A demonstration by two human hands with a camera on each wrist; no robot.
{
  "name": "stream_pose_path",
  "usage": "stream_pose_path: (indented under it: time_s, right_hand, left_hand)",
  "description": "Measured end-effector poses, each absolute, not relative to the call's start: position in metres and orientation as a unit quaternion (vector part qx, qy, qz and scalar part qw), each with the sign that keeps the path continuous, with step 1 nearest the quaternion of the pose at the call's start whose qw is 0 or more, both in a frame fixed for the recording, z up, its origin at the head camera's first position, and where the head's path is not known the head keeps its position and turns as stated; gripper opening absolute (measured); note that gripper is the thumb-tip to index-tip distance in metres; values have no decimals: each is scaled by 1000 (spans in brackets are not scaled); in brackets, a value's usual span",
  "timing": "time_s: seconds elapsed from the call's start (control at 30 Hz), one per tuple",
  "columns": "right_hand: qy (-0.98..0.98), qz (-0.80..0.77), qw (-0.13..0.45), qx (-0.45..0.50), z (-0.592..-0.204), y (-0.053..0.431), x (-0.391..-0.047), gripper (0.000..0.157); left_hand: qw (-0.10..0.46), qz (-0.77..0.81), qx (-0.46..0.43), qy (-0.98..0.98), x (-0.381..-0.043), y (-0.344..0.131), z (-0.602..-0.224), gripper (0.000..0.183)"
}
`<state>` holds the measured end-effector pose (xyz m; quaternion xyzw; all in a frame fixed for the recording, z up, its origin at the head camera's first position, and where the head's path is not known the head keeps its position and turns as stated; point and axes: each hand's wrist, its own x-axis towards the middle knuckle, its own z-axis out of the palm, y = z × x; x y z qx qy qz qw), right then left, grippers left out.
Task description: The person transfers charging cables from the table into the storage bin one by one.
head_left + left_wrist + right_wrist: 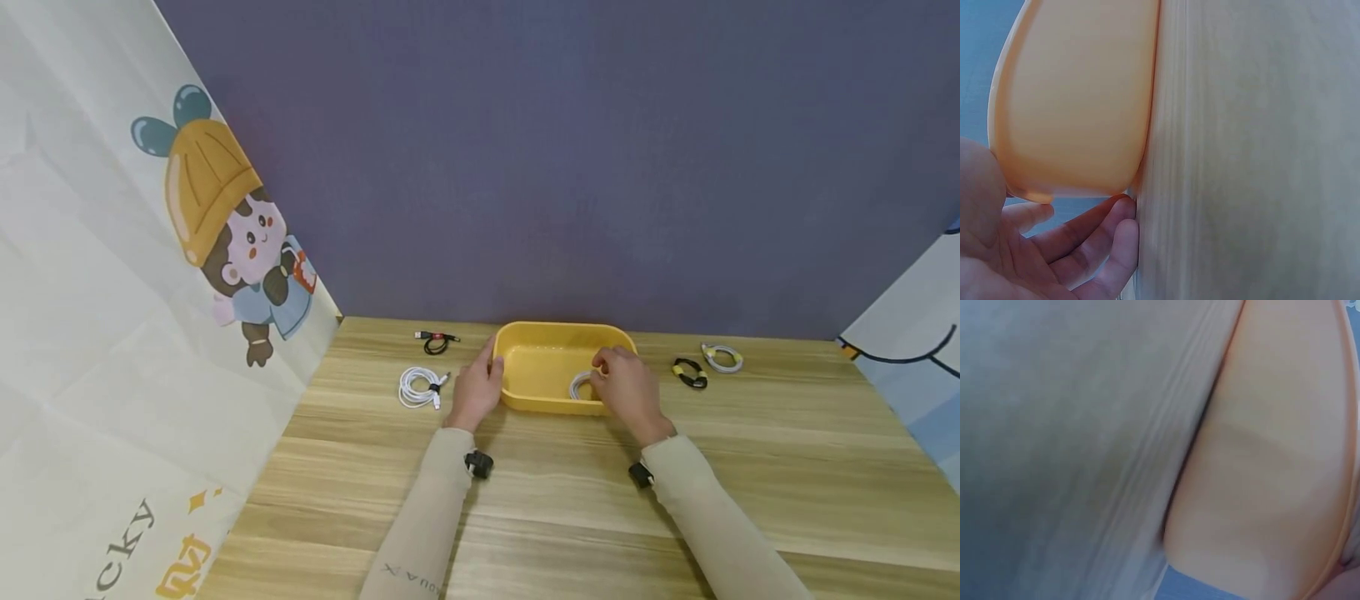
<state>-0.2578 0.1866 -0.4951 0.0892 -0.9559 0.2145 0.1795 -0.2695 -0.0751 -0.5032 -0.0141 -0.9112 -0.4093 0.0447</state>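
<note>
A yellow plastic bin sits on the wooden table between both hands. My left hand grips its left end, thumb over the rim and fingers against the outer wall; in the left wrist view those fingers bend below the bin's end. Over the bin's right side, my right hand reaches in with curled fingers and holds a coiled light-grey cable. Part of that coil is hidden behind the hand. In the right wrist view, the bin's outer wall covers most of the hand.
Left of the bin lie a short black USB cable and a coiled white cable. To its right are a black cable coil and a grey coil with yellow ties. A dark blue panel rises behind the table.
</note>
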Motion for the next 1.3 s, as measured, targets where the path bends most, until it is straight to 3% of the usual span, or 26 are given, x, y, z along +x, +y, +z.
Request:
stream_pose_path:
  time_s: [0.77, 1.3]
  right_hand:
    - [-901, 318, 279, 102, -506, 192, -260, 6]
    - [-891, 372, 252, 70, -501, 195, -257, 5]
  left_hand:
    - [43, -405, -16, -913, -269, -77, -502, 52]
    - [46, -401, -15, -915, -271, -75, -503, 52]
